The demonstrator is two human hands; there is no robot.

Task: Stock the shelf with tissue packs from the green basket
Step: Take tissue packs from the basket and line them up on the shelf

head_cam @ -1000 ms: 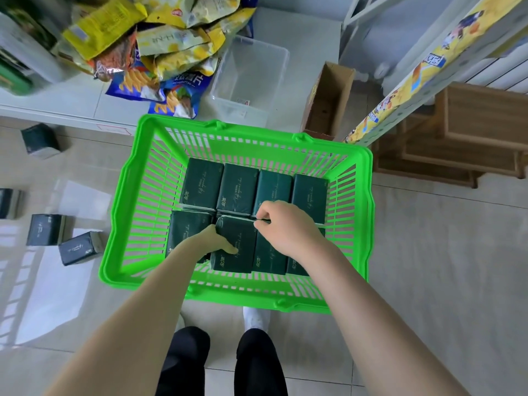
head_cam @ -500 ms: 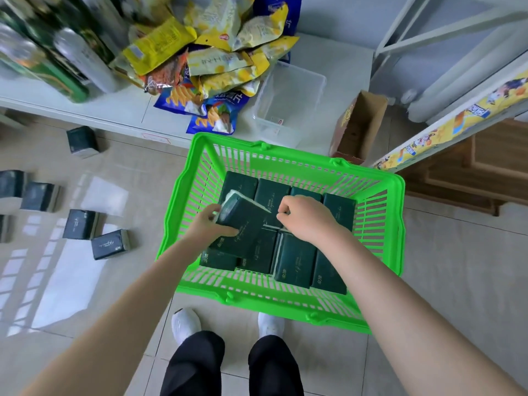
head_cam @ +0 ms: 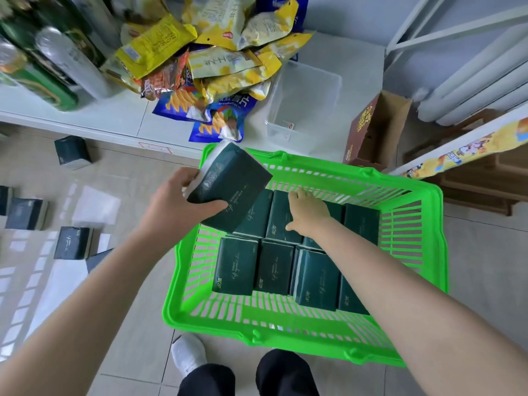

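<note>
A green plastic basket (head_cam: 428, 252) stands on the tiled floor and holds several dark green tissue packs (head_cam: 274, 264) in two rows. My left hand (head_cam: 174, 207) grips one dark green tissue pack (head_cam: 234, 184), lifted and tilted above the basket's far left corner. My right hand (head_cam: 308, 212) reaches down into the far row and rests on the packs there; its fingers are partly hidden, with no pack clearly held. The low white shelf (head_cam: 120, 118) runs along the back.
On the shelf lie a heap of snack bags (head_cam: 225, 64), cans and bottles (head_cam: 57, 64) and a clear plastic tub (head_cam: 303, 104). A brown cardboard box (head_cam: 371, 132) stands right of it. Several tissue packs (head_cam: 73, 241) lie on the floor at left. My feet are below the basket.
My left hand has lifted one tissue pack out of the basket, up and toward the shelf. My right hand let go of it and moved to the far row.
</note>
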